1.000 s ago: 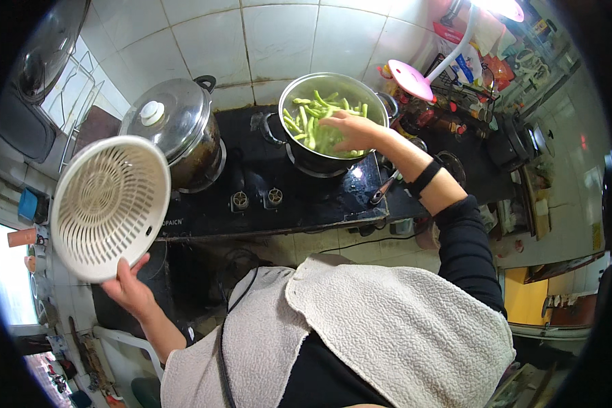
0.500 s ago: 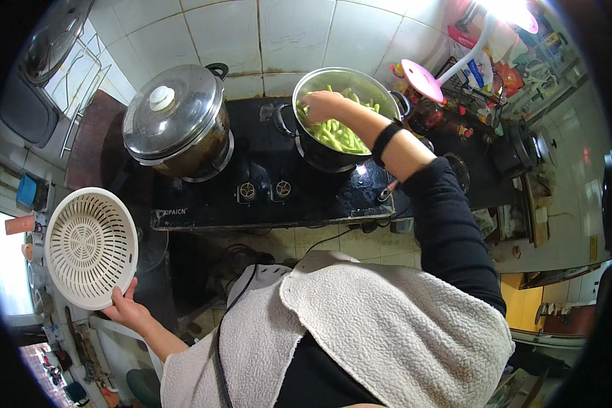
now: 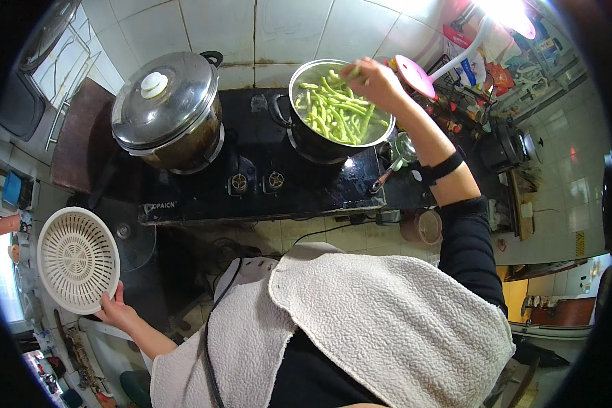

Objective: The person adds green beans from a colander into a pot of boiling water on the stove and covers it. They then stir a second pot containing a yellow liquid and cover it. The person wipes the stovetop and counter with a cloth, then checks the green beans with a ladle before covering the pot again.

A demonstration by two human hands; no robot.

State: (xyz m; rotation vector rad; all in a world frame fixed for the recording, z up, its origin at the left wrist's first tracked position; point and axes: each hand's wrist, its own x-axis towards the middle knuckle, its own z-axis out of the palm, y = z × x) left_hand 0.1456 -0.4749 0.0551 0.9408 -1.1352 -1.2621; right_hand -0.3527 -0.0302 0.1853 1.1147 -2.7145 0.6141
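Left hand point(image 3: 115, 311): gripped the rim of a white colander point(image 3: 79, 261) at its lower right edge, thumb over the inner side. The colander was tilted, its slotted bowl turned up toward the camera, held out well to the left of the cooktop point(image 3: 251, 209).

Right hand point(image 3: 376, 81): raised over the back right rim of an open pot point(image 3: 309, 144), fingers curled together. A bit of green showed at the fingertips; whether a bean was pinched there could not be told. A black band point(image 3: 445, 167) circled the wrist, and a dark sleeve point(image 3: 466, 231) covered the arm above it.

Green beans point(image 3: 340, 112): lay in a loose, crossing heap inside the open pot, which stood on the right side of the cooktop.

Surroundings: a larger pot point(image 3: 194, 146) stood on the left side, its shiny lid point(image 3: 173, 112) on, with a white knob on top. Two control dials were set in front, between the pots. A utensil with a brown handle point(image 3: 381, 181) lay just right of the open pot. Behind the right hand was the pink base point(image 3: 413, 75) of a lit lamp
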